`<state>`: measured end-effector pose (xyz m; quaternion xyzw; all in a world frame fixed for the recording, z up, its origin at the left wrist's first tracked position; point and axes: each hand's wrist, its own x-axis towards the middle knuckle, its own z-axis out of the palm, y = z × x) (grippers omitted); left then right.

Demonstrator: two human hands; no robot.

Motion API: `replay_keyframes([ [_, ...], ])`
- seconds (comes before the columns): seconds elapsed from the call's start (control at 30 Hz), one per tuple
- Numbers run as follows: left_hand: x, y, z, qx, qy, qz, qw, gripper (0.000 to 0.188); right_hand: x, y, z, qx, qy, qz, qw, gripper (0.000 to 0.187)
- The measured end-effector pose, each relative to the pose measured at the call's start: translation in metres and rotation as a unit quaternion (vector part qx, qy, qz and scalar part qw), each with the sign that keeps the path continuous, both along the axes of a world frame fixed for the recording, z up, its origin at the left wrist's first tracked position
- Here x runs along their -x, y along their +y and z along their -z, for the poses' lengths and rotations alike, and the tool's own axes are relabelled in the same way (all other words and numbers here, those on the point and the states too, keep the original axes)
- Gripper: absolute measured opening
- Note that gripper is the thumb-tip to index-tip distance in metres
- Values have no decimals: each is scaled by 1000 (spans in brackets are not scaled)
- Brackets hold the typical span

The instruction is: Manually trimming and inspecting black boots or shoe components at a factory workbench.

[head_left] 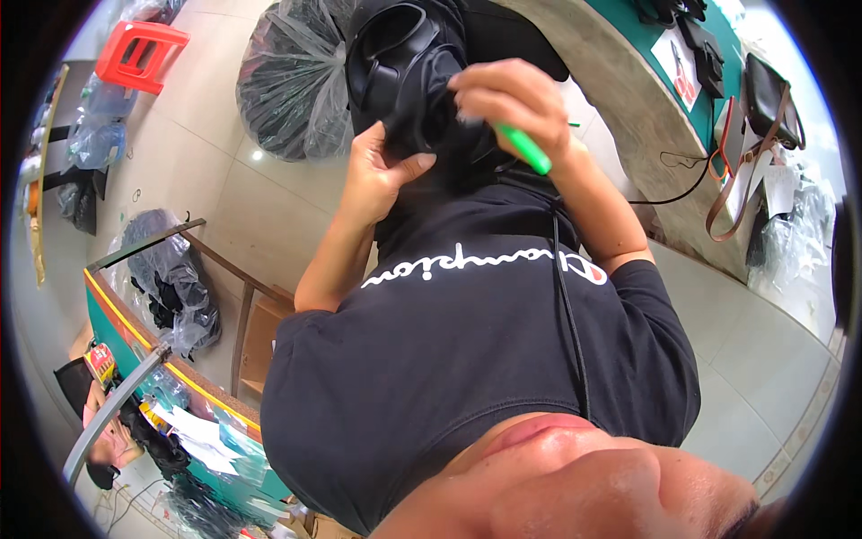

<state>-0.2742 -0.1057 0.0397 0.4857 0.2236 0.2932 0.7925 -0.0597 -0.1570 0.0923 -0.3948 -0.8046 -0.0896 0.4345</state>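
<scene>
A black moulded piece (pixel 386 67) with rounded, raised-rim openings lies over my lap, with dark cloth-like material around it. My left hand (pixel 382 175) grips its near edge, thumb on top and the other fingers mostly hidden behind. Just to the right, my right hand (pixel 521 103) is closed around a tool with a bright green handle (pixel 525 148), which sticks out below the fingers. Its working end is hidden among the fingers and the black material, so its exact kind is unclear. The right fingertips are bent close over the black piece's right side.
A large clear bag (pixel 292 81) of dark items stands on the tiled floor beyond my left hand. A red stool (pixel 142 56) is farther left. At right, a green-topped table (pixel 620 45) holds red-handled scissors (pixel 684 85). Another person (pixel 112 440) is at the lower left, past a cluttered table.
</scene>
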Motion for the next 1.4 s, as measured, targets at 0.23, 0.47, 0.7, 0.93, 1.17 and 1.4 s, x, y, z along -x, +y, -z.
replay_keyframes([
  [0.23, 6, 6, 22, 66, -73, 20, 995, 41, -48, 24, 12, 13, 315, 126, 941, 7],
  [0.47, -15, 6, 6, 148, -259, 1, 954, 36, -28, -6, 10, 249, 522, 17, 816, 21],
  [0.7, -33, 8, 6, 332, -301, 60, 892, 37, 13, 17, 9, 209, 326, 125, 913, 30],
  [0.93, -23, 19, 20, 363, -386, 100, 842, 24, -42, 21, 36, -27, 327, 348, 878, 26],
  [1.17, -9, 38, 14, 285, -465, 122, 830, 39, -157, -48, 58, -157, 154, 619, 754, 22],
  [1.4, 1, 67, -15, 137, -292, 104, 941, 51, -152, -152, 11, 307, 123, 500, 800, 32],
])
